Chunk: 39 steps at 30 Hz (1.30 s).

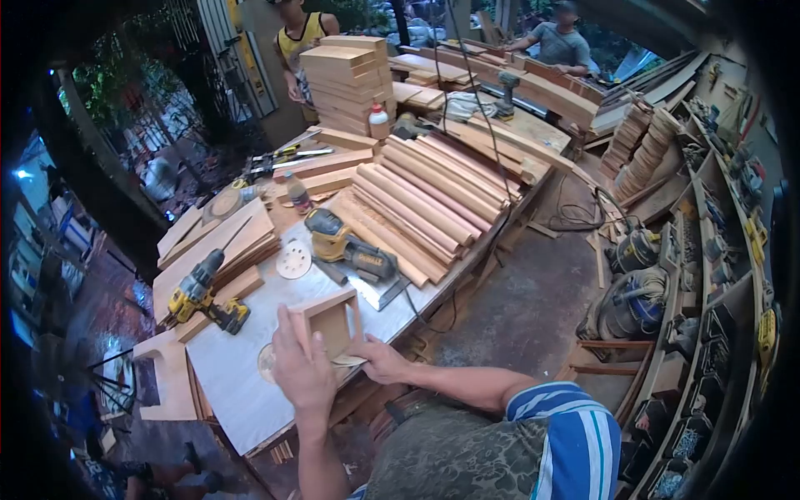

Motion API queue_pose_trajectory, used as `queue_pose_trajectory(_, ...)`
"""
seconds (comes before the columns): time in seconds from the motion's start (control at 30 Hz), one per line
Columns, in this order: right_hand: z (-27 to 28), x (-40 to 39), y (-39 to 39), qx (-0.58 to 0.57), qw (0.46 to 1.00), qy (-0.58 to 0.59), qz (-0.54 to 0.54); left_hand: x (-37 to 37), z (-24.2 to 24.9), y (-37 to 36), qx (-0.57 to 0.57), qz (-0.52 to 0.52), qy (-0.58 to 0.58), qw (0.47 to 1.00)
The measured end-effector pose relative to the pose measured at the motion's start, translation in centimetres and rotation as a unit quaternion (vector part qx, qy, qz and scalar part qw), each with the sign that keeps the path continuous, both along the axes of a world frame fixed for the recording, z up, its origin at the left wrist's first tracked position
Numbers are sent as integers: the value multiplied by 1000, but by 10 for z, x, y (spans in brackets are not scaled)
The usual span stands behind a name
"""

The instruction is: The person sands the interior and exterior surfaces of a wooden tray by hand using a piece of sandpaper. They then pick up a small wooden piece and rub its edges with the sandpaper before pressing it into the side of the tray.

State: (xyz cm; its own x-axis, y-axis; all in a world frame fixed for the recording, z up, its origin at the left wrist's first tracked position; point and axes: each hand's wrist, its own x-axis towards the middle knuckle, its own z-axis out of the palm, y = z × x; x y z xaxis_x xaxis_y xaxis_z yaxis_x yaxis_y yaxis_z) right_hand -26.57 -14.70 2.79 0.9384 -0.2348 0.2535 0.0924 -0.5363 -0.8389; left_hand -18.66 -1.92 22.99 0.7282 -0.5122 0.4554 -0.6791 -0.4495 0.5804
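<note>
My left hand [305, 367] is wrapped against the left side of a small open wooden box [332, 327], held tilted above the white board [233, 379]. At the box's lower right edge, my right hand [382, 362] pinches a thin pale piece [350, 360], perhaps sandpaper. Just beyond the box lies a yellow and black sander [346, 247]. A yellow drill [204, 296] rests on the board's left side, and a perforated sanding disc [293, 259] lies between the two tools. Another round disc [267, 362] is partly hidden behind my left hand.
Rounded wooden lengths [429, 196] lie in rows beyond the sander. Stacked wood blocks [346, 83] stand behind them. Two people [302, 42] [560, 46] are at the far side. A black cable [454, 304] hangs by the bench edge. Shelves [700, 250] line the right.
</note>
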Motion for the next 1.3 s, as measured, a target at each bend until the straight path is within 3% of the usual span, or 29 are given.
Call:
queue_pose_trajectory(0.03,12,1,-1,8,1000,0,5,-1,3,-2,8,5,0,1000)
queue_pose_trajectory(0.1,40,-4,10,51,989,-131,49,-4,5,0,6,10,33,999)
queue_pose_trajectory(0.13,38,-4,12,57,986,-152,41,0,-2,1,7,3,-10,1000)
queue_pose_trajectory(0.3,-2,7,-14,-5,992,-126,-4,-4,-3,4,19,0,-25,999)
queue_pose_trajectory(0.37,32,-2,-37,60,998,-1,36,-1,-2,3,22,-6,-44,999)
queue_pose_trajectory(0.43,89,-8,-81,100,995,-2,-30,0,2,6,12,29,29,999)
queue_pose_trajectory(0.47,79,4,-122,-85,969,-208,-101,1,2,8,14,28,30,999)
queue_pose_trajectory(0.5,110,10,-157,175,975,-122,-68,5,1,10,23,36,23,999)
queue_pose_trajectory(0.53,177,2,-177,192,968,-59,-153,6,0,9,30,44,16,998)
queue_pose_trajectory(0.57,138,40,-256,-16,948,-115,-295,4,-1,7,29,42,15,999)
queue_pose_trajectory(0.6,153,58,-314,-129,929,-11,-348,4,-2,6,20,36,-4,999)
queue_pose_trajectory(0.63,200,53,-317,-74,917,26,-390,4,-2,4,10,31,-25,999)
queue_pose_trajectory(0.77,236,68,-409,-136,903,123,-389,-5,0,-5,17,24,-52,998)
queue_pose_trajectory(0.8,264,57,-387,-82,900,158,-398,-8,2,-6,29,24,-40,998)
queue_pose_trajectory(0.93,278,62,-403,-73,891,234,-381,-14,3,-8,47,31,-11,998)
queue_pose_trajectory(1.0,278,64,-412,-131,884,266,-362,-15,1,-9,51,38,-18,998)
queue_pose_trajectory(1.1,270,67,-422,-117,880,210,-409,-15,3,-10,62,47,-21,997)
queue_pose_trajectory(1.23,277,64,-421,-162,885,203,-387,-15,3,-12,66,44,-14,997)
queue_pose_trajectory(1.3,275,63,-399,-122,894,226,-366,-17,7,-14,71,44,-13,996)
